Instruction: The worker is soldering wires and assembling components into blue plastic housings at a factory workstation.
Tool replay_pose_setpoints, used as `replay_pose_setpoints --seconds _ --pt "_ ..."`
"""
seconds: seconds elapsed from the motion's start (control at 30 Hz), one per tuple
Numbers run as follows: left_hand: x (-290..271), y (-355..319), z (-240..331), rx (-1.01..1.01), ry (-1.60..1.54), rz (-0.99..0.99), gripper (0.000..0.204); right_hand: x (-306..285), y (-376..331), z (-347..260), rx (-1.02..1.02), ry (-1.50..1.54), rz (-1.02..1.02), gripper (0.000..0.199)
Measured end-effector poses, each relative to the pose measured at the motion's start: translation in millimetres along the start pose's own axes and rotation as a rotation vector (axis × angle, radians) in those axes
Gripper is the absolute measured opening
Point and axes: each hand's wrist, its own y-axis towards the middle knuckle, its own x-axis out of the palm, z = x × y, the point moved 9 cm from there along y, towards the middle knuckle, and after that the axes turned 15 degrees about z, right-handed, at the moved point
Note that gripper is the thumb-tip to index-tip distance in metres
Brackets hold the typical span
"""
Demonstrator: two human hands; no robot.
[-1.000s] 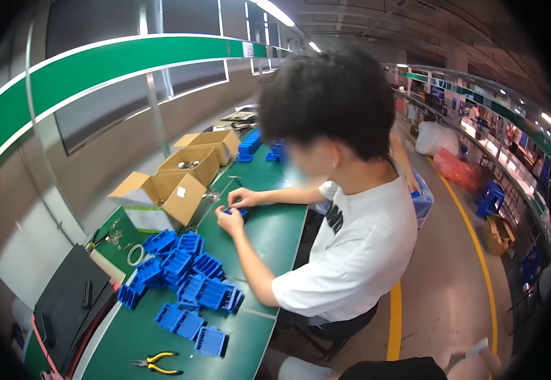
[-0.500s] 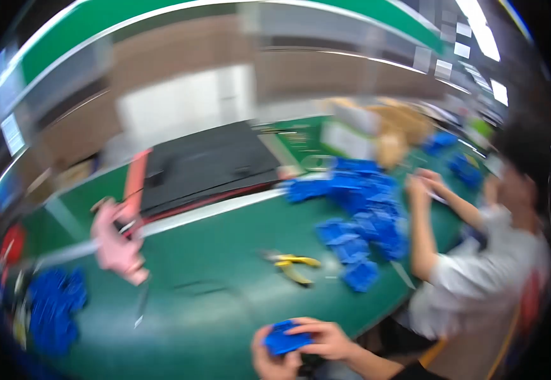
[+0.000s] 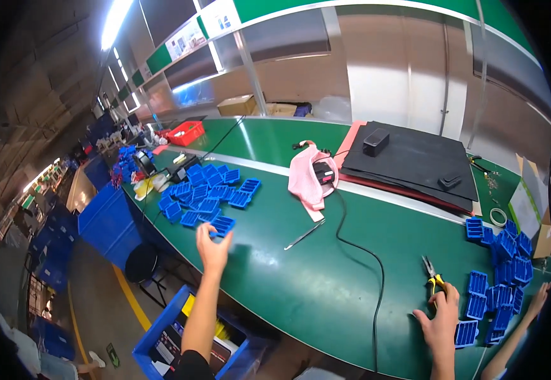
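Observation:
My left hand [image 3: 214,246] reaches out over the green table [image 3: 301,285] and pinches the near edge of a blue plastic tray [image 3: 223,225]. That tray lies at the near end of a pile of blue trays [image 3: 205,193]. My right hand [image 3: 440,318] rests flat on the table with its fingers apart, holding nothing. Its fingertips touch the yellow-handled pliers [image 3: 432,273]. To its right lies a second heap of blue trays [image 3: 500,272], where another person's hand [image 3: 538,297] comes in from the edge.
A pink pouch [image 3: 308,180] and a black cable [image 3: 367,253] lie mid-table, with a thin metal tool [image 3: 304,235] beside them. A black mat [image 3: 415,161] carrying a small black box [image 3: 375,141] lies behind. A red basket [image 3: 185,133] stands far left, a blue bin [image 3: 161,329] under the table.
The view has swung left along the table. The blue tray that both hands held near my body is now out at the left pile in my left hand; my right hand has dropped beside the pliers.

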Motion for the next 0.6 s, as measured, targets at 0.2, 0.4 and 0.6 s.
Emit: replay_pose_setpoints --seconds 0.2,0.4,0.6 --pt "68 72 -11 0.292 0.312 0.137 0.040 -12 11 14 -0.090 -0.105 0.093 0.049" --pt "124 145 -159 0.115 0.452 -0.117 0.063 15 20 26 -0.140 -0.055 0.130 0.037" --pt "178 61 21 0.239 -0.277 -0.329 0.039 40 30 38 -0.126 -0.144 0.076 0.029"
